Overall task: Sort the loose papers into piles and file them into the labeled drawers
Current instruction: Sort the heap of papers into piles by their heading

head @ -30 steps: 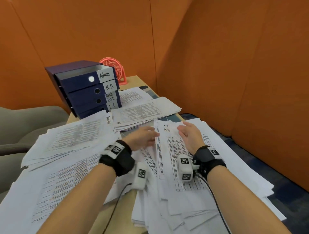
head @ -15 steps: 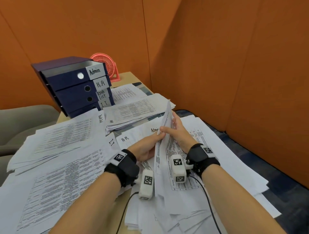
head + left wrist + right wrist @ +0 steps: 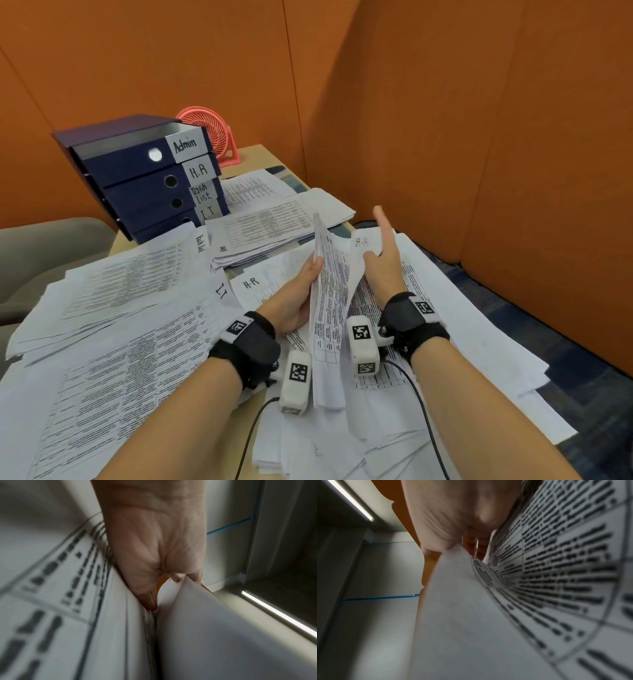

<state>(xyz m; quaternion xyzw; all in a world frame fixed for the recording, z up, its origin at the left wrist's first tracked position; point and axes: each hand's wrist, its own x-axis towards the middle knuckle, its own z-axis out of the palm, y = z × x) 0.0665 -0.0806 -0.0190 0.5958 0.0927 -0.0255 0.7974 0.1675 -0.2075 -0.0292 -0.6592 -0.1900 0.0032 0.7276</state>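
Observation:
A printed sheet [image 3: 329, 291] stands nearly on edge over the loose paper heap [image 3: 455, 329]. My left hand [image 3: 303, 287] holds it from the left. In the left wrist view the fingers [image 3: 178, 576] curl over the sheet [image 3: 214, 635]. Just right of the sheet, my right hand [image 3: 382, 255] has its index finger stretched upward and its thumb by the page; its other fingers are hidden. Sorted piles lie around: H.R [image 3: 253, 283], I.T [image 3: 102, 377], Task list [image 3: 120, 274], Admin [image 3: 274, 228]. The blue labeled drawers [image 3: 137, 178] stand at the back left, the Admin drawer pulled out slightly.
A pink desk fan [image 3: 214, 135] stands behind the drawers. Orange partition walls [image 3: 479, 137] close in the back and right. A grey chair [image 3: 41, 250] sits to the left. Papers overhang the table's right edge above dark floor [image 3: 589, 349].
Both hands lifted a sheet off the heap and tipped it upright. The right hand has since released it and stretched its index finger, while the left keeps hold.

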